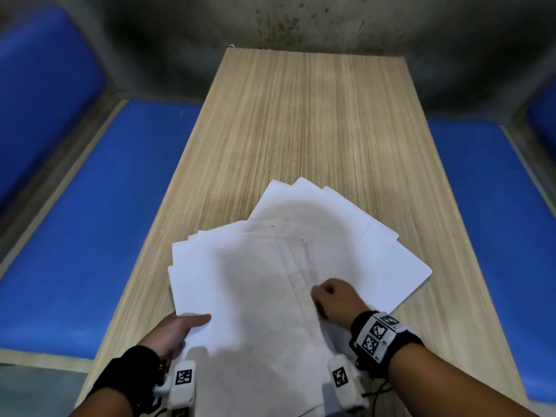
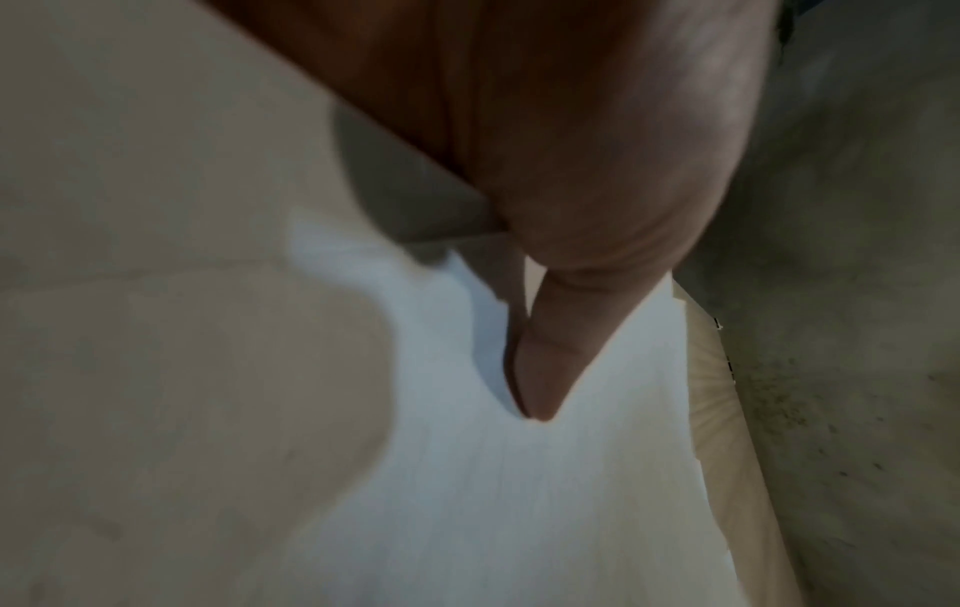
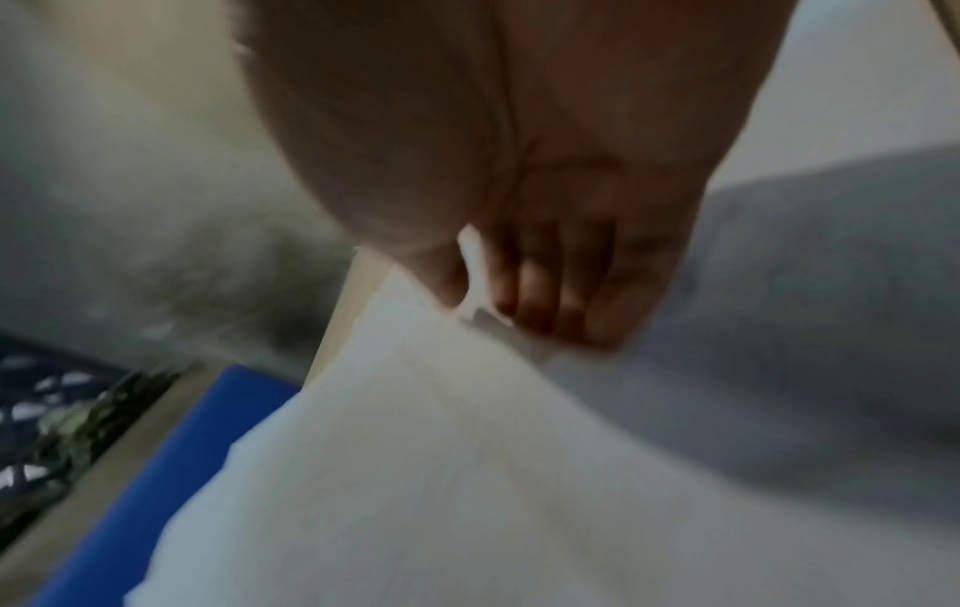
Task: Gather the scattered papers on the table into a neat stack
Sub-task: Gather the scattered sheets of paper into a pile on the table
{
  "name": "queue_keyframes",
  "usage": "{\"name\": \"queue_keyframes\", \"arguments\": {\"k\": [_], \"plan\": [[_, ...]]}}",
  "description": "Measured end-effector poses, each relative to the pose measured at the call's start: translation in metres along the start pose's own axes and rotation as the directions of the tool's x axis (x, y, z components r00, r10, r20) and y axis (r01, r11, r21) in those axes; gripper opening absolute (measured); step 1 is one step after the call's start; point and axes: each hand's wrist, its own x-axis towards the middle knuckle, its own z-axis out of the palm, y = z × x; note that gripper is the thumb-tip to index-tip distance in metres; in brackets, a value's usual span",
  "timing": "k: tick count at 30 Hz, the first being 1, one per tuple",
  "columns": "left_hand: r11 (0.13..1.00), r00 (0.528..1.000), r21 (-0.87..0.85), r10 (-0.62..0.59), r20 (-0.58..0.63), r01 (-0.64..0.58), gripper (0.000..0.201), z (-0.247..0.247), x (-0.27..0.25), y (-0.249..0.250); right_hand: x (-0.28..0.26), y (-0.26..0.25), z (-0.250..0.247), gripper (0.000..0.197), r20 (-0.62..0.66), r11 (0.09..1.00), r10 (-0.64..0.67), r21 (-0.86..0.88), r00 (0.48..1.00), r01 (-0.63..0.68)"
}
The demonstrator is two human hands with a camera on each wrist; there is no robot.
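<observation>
Several white papers (image 1: 270, 266) lie fanned and overlapping on the near half of the wooden table (image 1: 301, 115). My left hand (image 1: 192, 323) holds the pile's near left corner, its thumb (image 2: 540, 361) flat on the top sheet (image 2: 519, 513) and the other fingers hidden beneath. My right hand (image 1: 322, 302) sits on the right part of the pile with fingers curled. In the right wrist view the right hand (image 3: 483, 295) pinches the edge of a sheet (image 3: 415, 451) between thumb and fingers. The sheets' corners stick out at different angles toward the far right.
Blue padded benches run along the left (image 1: 105, 221) and right (image 1: 496, 221) sides of the table. A stained grey wall (image 1: 285, 22) stands behind the table's far end. The far half of the tabletop shows bare wood.
</observation>
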Motion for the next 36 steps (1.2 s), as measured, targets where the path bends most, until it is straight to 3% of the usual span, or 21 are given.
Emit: {"name": "queue_keyframes", "arguments": {"k": [2,4,6,9,12,16,19,23,25,28,32,34,36], "plan": [[1.0,1.0,-0.021,-0.013,-0.01,0.013,0.021,-0.004,0.003,-0.003,0.004,0.003,-0.013,0.032,-0.278,0.994,0.092,-0.029,0.956,-0.104],[0.998,1.0,-0.058,-0.026,-0.015,0.025,0.027,-0.006,0.008,-0.007,0.005,0.004,-0.023,0.056,-0.406,0.955,0.266,-0.015,0.874,-0.298],[0.997,1.0,-0.068,-0.022,-0.008,0.022,0.026,-0.005,0.011,-0.009,0.008,0.001,-0.028,0.065,-0.4,0.902,0.416,0.063,0.817,-0.428],[0.997,1.0,-0.079,-0.001,-0.009,0.0,0.025,-0.001,0.013,-0.011,0.019,-0.004,-0.027,0.066,-0.265,0.862,0.498,0.259,0.826,-0.436],[0.998,1.0,-0.063,0.009,0.001,-0.009,0.023,0.0,0.014,-0.01,0.025,-0.003,-0.026,0.042,-0.16,0.873,0.439,0.311,0.884,-0.376],[0.996,0.999,-0.083,-0.023,0.029,0.026,0.028,-0.009,0.016,-0.014,0.019,0.009,-0.025,0.035,-0.268,0.889,0.349,0.399,0.898,-0.226],[0.991,0.998,-0.123,-0.047,0.031,0.05,0.029,-0.015,0.019,-0.02,0.009,0.018,-0.036,0.032,-0.397,0.858,0.418,0.468,0.817,-0.212],[0.992,0.998,-0.117,-0.042,0.05,0.048,0.028,-0.01,0.007,-0.013,0.006,0.035,-0.064,0.047,-0.387,0.761,0.644,0.413,0.66,-0.5],[0.994,0.999,-0.101,-0.029,0.018,0.03,0.025,-0.008,0.005,-0.012,0.009,0.038,-0.073,0.044,-0.306,0.719,0.674,0.478,0.672,-0.504],[0.992,0.999,-0.121,-0.037,0.034,0.041,0.033,-0.01,0.012,-0.015,0.009,0.033,-0.078,0.034,-0.22,0.666,0.643,0.634,0.733,-0.393],[0.996,0.999,-0.077,-0.043,0.017,0.044,0.03,-0.011,0.014,-0.016,0.024,0.04,-0.067,0.074,-0.206,0.579,0.599,0.779,0.774,-0.241],[0.996,0.998,-0.074,-0.054,0.032,0.056,0.038,-0.01,0.014,-0.016,0.034,0.049,-0.056,0.063,-0.14,0.55,0.507,0.812,0.851,-0.195],[0.996,0.998,-0.065,-0.055,0.025,0.057,0.035,-0.013,0.018,-0.018,0.025,0.042,-0.049,0.052,-0.066,0.582,0.409,0.787,0.91,-0.205]]}}
